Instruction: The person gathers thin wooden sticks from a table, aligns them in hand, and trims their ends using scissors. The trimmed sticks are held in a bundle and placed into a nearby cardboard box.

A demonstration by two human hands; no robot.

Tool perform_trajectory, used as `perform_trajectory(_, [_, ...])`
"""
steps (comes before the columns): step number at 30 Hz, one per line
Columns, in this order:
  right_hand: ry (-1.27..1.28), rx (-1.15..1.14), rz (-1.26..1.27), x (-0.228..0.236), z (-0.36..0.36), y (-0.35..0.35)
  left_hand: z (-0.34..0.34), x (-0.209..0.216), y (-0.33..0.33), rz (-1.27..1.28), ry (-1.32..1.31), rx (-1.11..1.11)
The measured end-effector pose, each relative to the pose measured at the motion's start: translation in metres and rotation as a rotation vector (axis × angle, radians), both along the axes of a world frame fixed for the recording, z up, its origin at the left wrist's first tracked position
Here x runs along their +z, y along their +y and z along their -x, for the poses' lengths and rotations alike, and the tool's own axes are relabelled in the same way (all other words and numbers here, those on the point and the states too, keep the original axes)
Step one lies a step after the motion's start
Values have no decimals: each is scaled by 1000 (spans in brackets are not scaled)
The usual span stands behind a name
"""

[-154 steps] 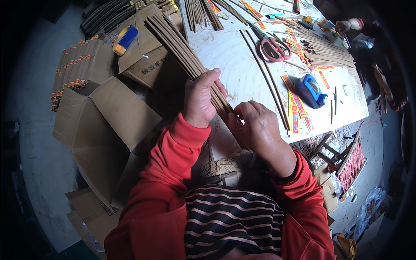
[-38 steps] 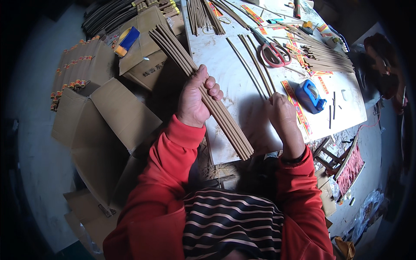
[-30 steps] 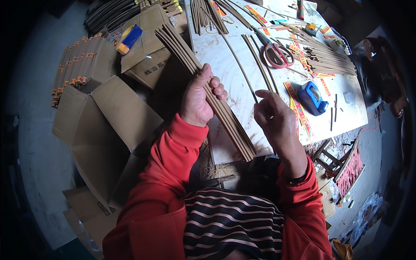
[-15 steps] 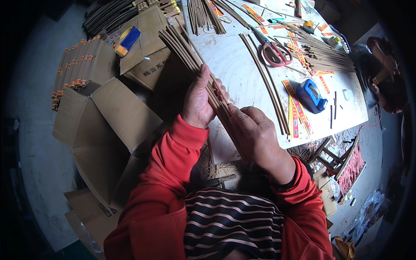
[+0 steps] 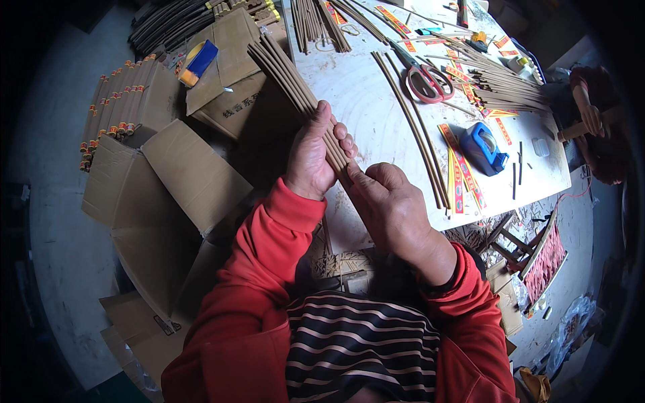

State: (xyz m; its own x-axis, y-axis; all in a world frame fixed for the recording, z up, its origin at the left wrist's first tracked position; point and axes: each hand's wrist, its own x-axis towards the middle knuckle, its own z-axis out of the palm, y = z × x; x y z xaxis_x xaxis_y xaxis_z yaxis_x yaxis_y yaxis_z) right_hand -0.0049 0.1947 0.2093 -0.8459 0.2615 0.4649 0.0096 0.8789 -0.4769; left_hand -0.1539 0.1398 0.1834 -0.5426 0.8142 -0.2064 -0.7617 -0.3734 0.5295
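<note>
A bundle of long brown incense sticks (image 5: 289, 74) slants across in front of me, its far end up and to the left. My left hand (image 5: 316, 151) is wrapped round its middle, thumb along the top and fingertips curling over the right side. Lower on the bundle, my right hand (image 5: 393, 208) grips it, the thumb pressed along the sticks close to the left fingers. The right hand hides most of the near end. Two or three loose sticks (image 5: 413, 127) lie on the table to the right of my hands.
On the white table (image 5: 376, 121) are red-handled scissors (image 5: 428, 83), a blue tape dispenser (image 5: 484, 149), red-and-yellow paper strips (image 5: 459, 171) and more sticks (image 5: 504, 80). Open cardboard boxes (image 5: 195, 168) and a stack of banded bundles (image 5: 117, 101) stand left. Another person's hand (image 5: 591, 119) is at far right.
A stick that stood apart along the bundle's right side now lies in with the others. Both hands have shifted only slightly. The other person's hand at far right has moved.
</note>
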Motion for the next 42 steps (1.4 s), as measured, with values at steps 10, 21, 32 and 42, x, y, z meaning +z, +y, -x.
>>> perform_trajectory(10, [-9,5,1192,5,3,22,9,10,-7,-43,4,-12])
perform_trajectory(21, [-616,329,1470,-7,7,10,13,21,-11,-153,98,-69])
perform_trajectory(32, [-453,444,1018,-17,-1,16,23,77,-38,-216,421,179])
perform_trajectory(42, [81,243,902,14,-6,11,-71,120,-11,-256,1005,123])
